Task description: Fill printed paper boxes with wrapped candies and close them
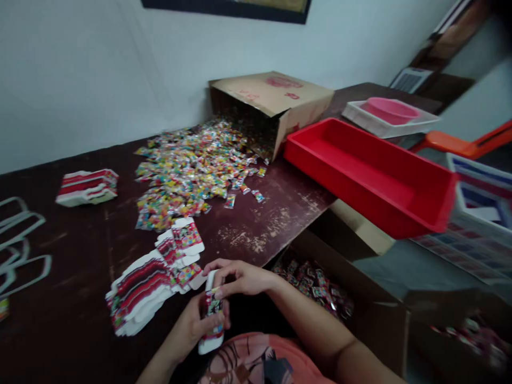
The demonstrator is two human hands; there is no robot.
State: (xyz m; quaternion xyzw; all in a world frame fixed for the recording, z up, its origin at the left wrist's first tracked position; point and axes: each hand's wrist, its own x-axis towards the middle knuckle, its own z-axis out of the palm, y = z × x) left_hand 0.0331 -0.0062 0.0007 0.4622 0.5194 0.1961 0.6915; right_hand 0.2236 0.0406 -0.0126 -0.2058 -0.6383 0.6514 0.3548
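Note:
My left hand (196, 323) grips a small printed carton (210, 320), white with red and colourful print, held upright near the table's front edge. My right hand (240, 277) rests on the carton's top end, fingers curled and pinching its flap. Just left of my hands lies a fanned stack of flat unfolded cartons (150, 285). Farther back, a heap of small colourful sachets (192, 170) spreads over the dark table (256, 229).
A cardboard box (272, 104) lies tipped on its side behind the heap. A red tray (368, 173) overhangs the table's right edge. An open carton with filled packs (320, 288) stands below. Another stack of flat cartons (87, 186) lies far left, white strips (20, 250) at the left edge.

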